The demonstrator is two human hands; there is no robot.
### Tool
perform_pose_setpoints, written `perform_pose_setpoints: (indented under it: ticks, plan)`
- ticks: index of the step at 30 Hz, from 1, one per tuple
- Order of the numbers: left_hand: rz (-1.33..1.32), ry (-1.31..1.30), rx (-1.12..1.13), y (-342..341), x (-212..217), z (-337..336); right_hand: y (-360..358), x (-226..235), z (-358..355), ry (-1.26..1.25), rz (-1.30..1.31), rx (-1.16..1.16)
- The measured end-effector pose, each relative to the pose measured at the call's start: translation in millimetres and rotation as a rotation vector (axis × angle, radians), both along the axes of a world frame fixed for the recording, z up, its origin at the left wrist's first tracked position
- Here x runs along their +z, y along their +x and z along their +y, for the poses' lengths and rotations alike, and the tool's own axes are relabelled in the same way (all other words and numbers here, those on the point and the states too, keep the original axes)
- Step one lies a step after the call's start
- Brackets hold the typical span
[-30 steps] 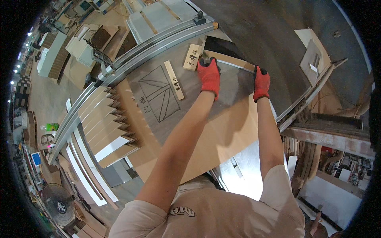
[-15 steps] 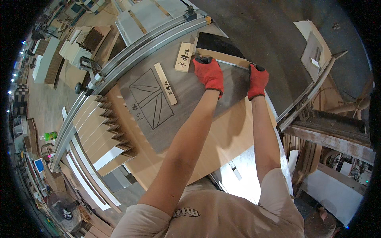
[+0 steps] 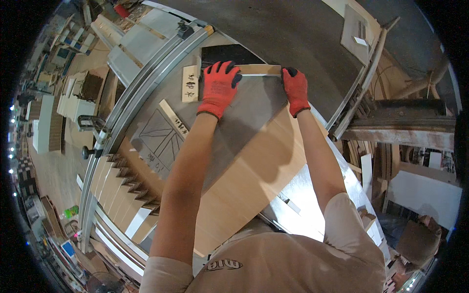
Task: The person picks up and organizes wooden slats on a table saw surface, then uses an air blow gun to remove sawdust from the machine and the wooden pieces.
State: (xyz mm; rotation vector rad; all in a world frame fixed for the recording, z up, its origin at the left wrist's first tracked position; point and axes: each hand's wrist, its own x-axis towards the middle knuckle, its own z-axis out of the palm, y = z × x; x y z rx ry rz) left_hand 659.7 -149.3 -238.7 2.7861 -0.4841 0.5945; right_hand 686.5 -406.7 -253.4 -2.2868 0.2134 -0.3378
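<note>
Left hand (image 3: 218, 88) flat, fingers spread, pressing panel (image 3: 254, 146), right hand (image 3: 295, 89) curled over panel's far edge, wood strip (image 3: 259, 69) just beyond fingertips

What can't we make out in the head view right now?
- Far edge of the grey panel: covered by the left hand and right hand.
- Dark sheet: near part hidden behind the wooden strip.
- Fingertip grip: gloves hide it.
- Left-edge shelves: too small, bent by fisheye.

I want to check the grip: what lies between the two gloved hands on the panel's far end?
In the head view, a pale wood strip spans from the left hand to the right hand. Below it, the panel is bare.
</note>
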Motion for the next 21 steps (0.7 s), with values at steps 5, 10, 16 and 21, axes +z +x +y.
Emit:
perform_pose_setpoints:
  ticks: [5, 10, 16, 21]
  plan:
    - [-0.049, -0.055, 0.030, -2.8, -1.6, -5.7, -14.5, -1.0, 0.5, -0.059, 0.027, 0.040]
    - [-0.011, -0.076, 0.001, -1.5, 8.1, -10.8, -22.8, -17.1, 5.6, -0.166, -0.108, -0.004]
    - [-0.050, 0.008, 0.069, -0.3, 2.5, -11.0, -44.5, 41.9, 56.4, -0.554, -0.336, 0.105]
    - [0.082, 0.023, 0.114, -8.9, 11.6, -4.8, -35.3, 24.3, 99.7, -0.520, -0.300, 0.502]
